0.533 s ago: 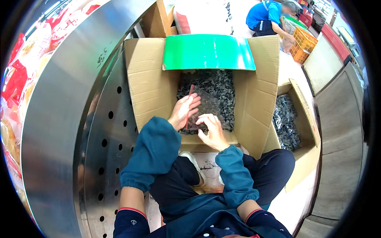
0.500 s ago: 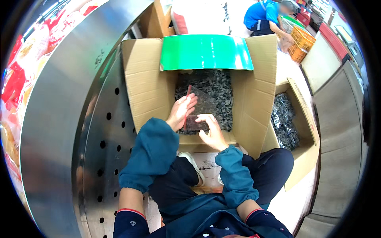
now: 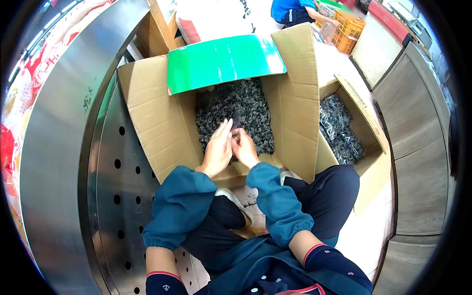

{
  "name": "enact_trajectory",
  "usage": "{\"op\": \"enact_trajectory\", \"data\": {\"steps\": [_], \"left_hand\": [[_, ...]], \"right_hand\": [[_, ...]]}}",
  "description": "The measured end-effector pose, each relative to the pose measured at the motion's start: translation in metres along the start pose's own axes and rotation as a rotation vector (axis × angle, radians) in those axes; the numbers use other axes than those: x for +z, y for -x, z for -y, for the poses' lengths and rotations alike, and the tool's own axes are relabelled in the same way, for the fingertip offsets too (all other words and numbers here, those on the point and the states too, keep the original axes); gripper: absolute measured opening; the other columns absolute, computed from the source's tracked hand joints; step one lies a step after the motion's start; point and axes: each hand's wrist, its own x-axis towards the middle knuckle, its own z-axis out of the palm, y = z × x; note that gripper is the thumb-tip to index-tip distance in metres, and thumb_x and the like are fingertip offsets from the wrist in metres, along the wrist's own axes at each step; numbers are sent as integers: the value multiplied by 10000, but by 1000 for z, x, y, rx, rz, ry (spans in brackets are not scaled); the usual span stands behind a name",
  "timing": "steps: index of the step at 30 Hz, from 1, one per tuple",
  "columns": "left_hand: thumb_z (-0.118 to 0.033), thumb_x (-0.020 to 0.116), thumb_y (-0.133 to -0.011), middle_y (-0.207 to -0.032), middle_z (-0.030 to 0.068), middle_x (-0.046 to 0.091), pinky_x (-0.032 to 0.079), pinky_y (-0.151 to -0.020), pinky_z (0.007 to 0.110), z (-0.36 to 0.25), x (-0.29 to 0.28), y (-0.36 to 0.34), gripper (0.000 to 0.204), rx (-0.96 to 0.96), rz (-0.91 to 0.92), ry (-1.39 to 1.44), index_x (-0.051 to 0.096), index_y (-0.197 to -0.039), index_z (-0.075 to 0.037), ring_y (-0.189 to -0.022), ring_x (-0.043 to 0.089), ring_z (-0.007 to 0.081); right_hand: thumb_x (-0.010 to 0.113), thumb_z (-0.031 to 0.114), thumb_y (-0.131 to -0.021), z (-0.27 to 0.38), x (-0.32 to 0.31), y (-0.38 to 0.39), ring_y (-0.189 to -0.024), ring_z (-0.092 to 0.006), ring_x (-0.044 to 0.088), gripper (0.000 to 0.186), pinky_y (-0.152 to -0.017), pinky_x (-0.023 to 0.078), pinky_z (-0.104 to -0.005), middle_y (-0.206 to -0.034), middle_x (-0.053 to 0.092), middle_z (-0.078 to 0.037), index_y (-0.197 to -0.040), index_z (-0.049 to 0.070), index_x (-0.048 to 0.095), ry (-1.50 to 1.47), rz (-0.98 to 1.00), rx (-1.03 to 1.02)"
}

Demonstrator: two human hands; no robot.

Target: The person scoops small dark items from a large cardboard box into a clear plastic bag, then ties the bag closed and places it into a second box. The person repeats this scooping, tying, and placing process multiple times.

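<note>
A large open cardboard box (image 3: 162, 113) stands in front of me, holding a loose heap of small black-and-grey dried flakes (image 3: 250, 105) that resemble shredded black fungus. Over the heap, my left hand (image 3: 218, 150) has its fingers close together and pointing away from me. Against its side my right hand (image 3: 243, 147) is closed, fingertips pinched near the left thumb. Between and just beyond the fingers shows a little of a thin clear plastic bag (image 3: 237, 119); the hands hide most of it. Its red strip cannot be made out now.
A green panel (image 3: 223, 64) spans the box's far side. To the right stands a smaller carton (image 3: 366, 184) of shiny clear packets (image 3: 339, 130). A perforated metal panel (image 3: 115, 211) borders the left. Farther off, a person in blue (image 3: 292, 10) works by orange crates (image 3: 346, 34).
My hands have come together over the flakes, and the right has closed to a pinch. The red-striped bag, spread between them before, is now mostly hidden. The view has shifted rightward.
</note>
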Motion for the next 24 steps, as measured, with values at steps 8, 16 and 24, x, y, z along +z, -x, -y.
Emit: {"op": "enact_trajectory", "data": {"steps": [8,16,24], "left_hand": [[-59,547,-759,-1257,190,418,431,-829,370,-3,-3,-4,252,117,108,-78,528,-1010,-75,-1040,497,308],[52,569,-625,-802,185,610,472,-673,418,34,-51,3,210,-119,453,-536,628,-788,-66,-801,593,352],[-101,596,-678,-770,153,628,484,-669,445,38,-79,-3,124,-362,494,-674,653,-788,-84,-779,606,340]], "right_hand": [[523,65,-865,-14,-11,5,-589,-102,561,321,-556,554,-280,-801,556,-52,-1146,-6,384,-657,106,398],[613,296,-847,-16,-19,-1,-689,-116,570,391,-613,506,-256,-815,560,-35,-1125,44,504,-562,310,416],[696,195,-718,-31,24,-102,-1035,-365,469,464,-879,412,-439,-1139,500,-153,-1145,97,541,588,201,-302]]}}
